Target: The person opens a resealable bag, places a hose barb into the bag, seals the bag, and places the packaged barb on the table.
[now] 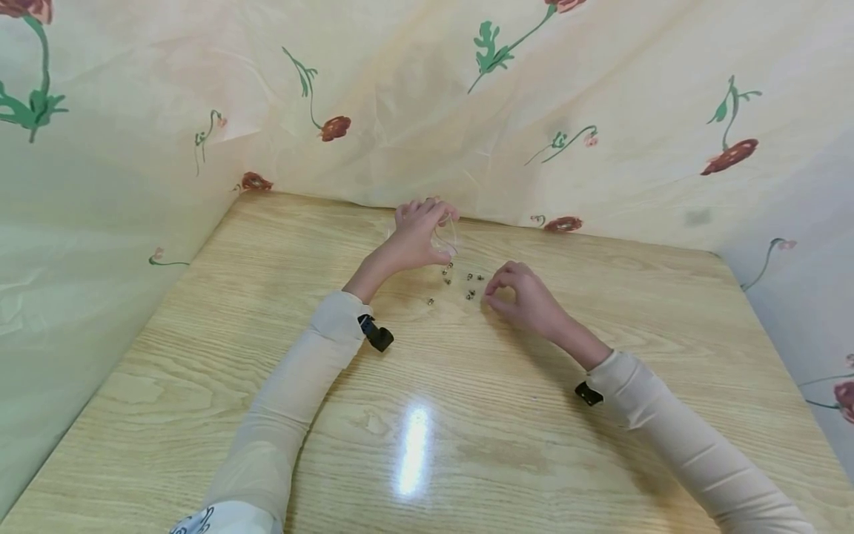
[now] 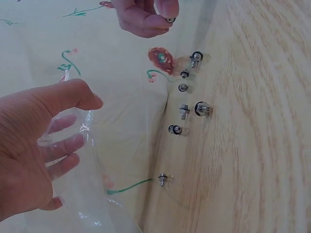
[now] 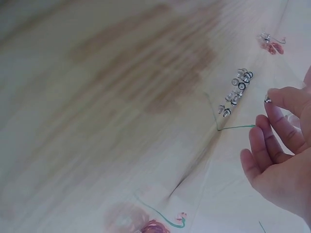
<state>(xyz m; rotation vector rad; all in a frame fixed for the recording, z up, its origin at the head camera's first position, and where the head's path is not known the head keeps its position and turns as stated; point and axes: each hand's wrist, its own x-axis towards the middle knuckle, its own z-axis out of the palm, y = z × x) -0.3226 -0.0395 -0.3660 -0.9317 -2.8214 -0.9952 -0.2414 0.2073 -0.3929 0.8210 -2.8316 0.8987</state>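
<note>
The reference item is the group of loose metal fittings, each with a black ring, on the wood-grain tabletop. The fittings lie close together except for one single fitting, set apart at the near left of the group.

Left hand: positioned at the far left of the group. Its fingers are curved around a clear plastic bag, with the thumb spread away from the other fingers. The bag is located just beyond the group.

Right hand: positioned just to the right of the group. The thumb and index finger pinch one small metal fitting; the remaining fingers are bent and carry nothing visible. The pinched fitting is held apart from the group.

Surroundings: a floral-print cloth rises behind the group. Beige sleeves cover both forearms. A black wrist strap is at the near left of the group, on the left wrist. A bright reflection shows on the near side.
</note>
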